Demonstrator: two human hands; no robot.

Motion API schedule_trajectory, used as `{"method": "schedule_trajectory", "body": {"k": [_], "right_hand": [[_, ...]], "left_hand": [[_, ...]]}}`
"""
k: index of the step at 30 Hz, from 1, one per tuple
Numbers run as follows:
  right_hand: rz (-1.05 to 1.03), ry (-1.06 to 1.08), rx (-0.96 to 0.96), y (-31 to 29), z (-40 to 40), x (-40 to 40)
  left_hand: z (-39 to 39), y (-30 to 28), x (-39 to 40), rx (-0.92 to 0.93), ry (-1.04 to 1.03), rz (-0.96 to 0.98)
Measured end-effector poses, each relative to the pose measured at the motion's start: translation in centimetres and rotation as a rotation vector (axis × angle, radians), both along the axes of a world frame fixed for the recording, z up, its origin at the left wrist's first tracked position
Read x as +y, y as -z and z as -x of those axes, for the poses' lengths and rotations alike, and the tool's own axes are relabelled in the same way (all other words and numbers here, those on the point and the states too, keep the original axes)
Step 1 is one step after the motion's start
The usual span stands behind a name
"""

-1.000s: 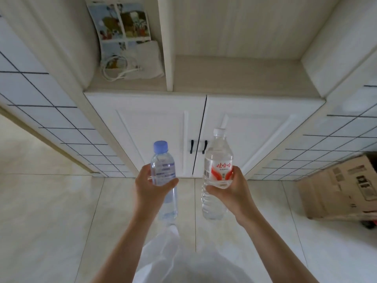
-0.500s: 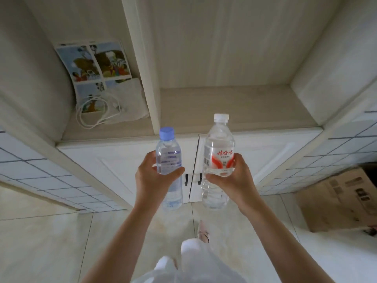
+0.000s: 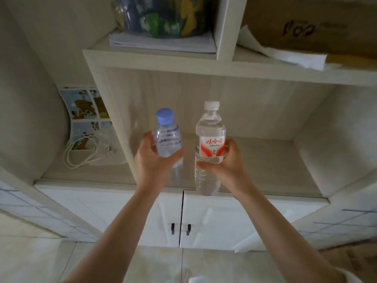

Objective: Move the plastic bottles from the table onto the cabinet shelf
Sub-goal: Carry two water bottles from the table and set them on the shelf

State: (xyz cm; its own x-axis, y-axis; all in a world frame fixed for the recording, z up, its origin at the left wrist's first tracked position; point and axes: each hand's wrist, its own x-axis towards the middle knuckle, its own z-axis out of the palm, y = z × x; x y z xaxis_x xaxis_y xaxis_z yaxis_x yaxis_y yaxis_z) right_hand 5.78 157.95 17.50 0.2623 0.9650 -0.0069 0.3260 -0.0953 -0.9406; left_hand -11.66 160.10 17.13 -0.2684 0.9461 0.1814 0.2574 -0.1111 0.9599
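My left hand (image 3: 152, 160) grips a small clear bottle with a blue cap (image 3: 167, 137), held upright. A taller clear bottle with a white cap and a red-and-white label (image 3: 211, 139) is upright in my right hand (image 3: 226, 162). Both bottles hang in front of the open cabinet shelf (image 3: 265, 160), above its wooden board, the taller one's base near the front edge. The two bottles are side by side and a little apart.
A vertical divider (image 3: 114, 127) splits the shelf; the left bay holds a picture sheet (image 3: 85, 111) and a white cable (image 3: 81, 152). Above are a colourful bag on papers (image 3: 163, 21) and a cardboard box (image 3: 310, 25). White cabinet doors (image 3: 183, 217) lie below.
Both hands have lifted the bottles from cabinet-door height up to the open shelf. The view has tilted upward, and the upper shelves now show.
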Motion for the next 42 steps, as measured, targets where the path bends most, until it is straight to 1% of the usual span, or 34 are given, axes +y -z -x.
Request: {"method": "schedule_trajectory", "body": {"k": [3,7,10,16,22,28,32,42], "right_hand": [[-0.024,-0.027,-0.012,-0.5,-0.4,2.4],[-0.064,0.009,-0.063,-0.3,-0.1,5.4],[-0.089,0.051,-0.083,0.7,0.5,6.8],[-0.162,0.102,-0.081,2.8,1.5,8.4],[-0.163,0.117,-0.061,4.5,2.1,8.4],[-0.156,0.042,-0.124,5.3,1.9,8.4],[-0.150,-0.023,-0.195,6.3,1.1,8.0],[-0.155,0.000,-0.182,6.3,1.6,10.6]], "left_hand": [[-0.7,-0.7,2.1,0.002,-0.009,-0.009],[-1.4,-0.7,5.2,-0.097,0.041,-0.031],[-1.6,-0.3,7.0,-0.127,0.012,-0.043],[-1.1,1.8,8.3,-0.106,-0.007,-0.065],[-1.0,3.1,7.8,-0.116,0.052,-0.054],[-0.3,5.4,7.1,-0.033,0.062,0.052],[0.0,6.6,7.5,0.001,0.050,0.066],[-1.1,6.9,10.1,0.015,-0.015,-0.032]]}}
